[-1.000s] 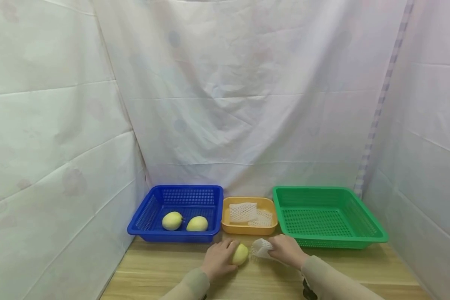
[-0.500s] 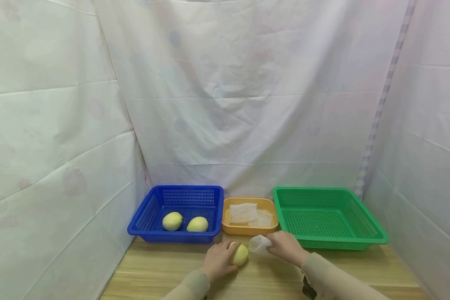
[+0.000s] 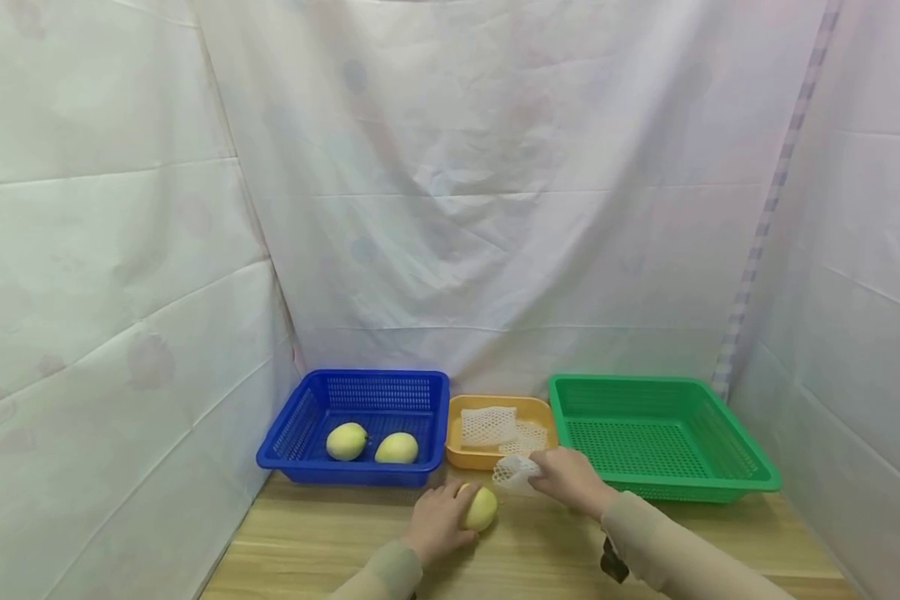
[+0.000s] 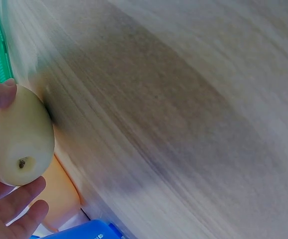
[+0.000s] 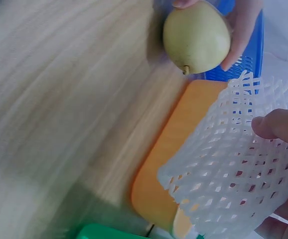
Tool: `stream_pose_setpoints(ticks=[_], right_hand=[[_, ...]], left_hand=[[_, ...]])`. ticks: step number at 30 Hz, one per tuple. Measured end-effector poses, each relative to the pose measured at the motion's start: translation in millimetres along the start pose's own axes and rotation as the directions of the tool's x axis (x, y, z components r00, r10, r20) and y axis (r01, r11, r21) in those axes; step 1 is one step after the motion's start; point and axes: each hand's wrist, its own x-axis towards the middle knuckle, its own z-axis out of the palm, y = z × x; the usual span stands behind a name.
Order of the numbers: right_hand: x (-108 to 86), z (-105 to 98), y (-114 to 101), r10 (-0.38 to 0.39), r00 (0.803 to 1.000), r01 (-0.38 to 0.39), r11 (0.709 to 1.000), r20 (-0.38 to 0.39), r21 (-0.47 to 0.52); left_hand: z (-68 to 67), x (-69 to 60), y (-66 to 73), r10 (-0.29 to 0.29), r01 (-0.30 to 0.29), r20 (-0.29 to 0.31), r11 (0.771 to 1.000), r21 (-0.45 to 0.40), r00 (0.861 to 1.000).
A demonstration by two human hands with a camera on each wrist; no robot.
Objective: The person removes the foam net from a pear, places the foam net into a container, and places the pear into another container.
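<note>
My left hand (image 3: 438, 518) grips a pale yellow pear (image 3: 480, 509) on the wooden table, thumb on one side and fingers on the other. In the left wrist view one end of the pear (image 4: 24, 139) shows a small dark hollow; in the right wrist view its short stem points out. To the right, my right hand (image 3: 572, 480) pinches a white foam fruit net (image 3: 515, 472) just in front of the orange tray. Seen from the right wrist, the net (image 5: 233, 159) spreads out as an open-meshed sleeve, with the thumb lying on it.
At the back left stands a blue basket (image 3: 351, 477) holding two pears (image 3: 346, 442). An orange tray (image 3: 474, 459) with white foam nets (image 3: 487, 426) sits in the middle, and a green basket (image 3: 682, 483) at the right. White cloth (image 3: 435, 250) hangs behind.
My right hand has lifted a little and moved back toward the orange tray, carrying the foam net away from the pear. The left hand and its pear have stayed in place.
</note>
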Motion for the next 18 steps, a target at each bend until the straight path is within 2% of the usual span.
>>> stream_pose_setpoints(ticks=[9,18], right_hand=[[13.5,-10.3,0.6,-0.031,0.999,0.029,0.998,-0.043,-0.061],[37.5,-25.2,2.6,0.01,0.997,-0.014,0.999,-0.083,-0.046]], left_hand=[[0.6,0.5,0.5,-0.011,0.011,0.012,1.0,0.011,1.0],[0.3,1.1,-0.5,-0.022,0.022,0.015,1.0,0.011,1.0]])
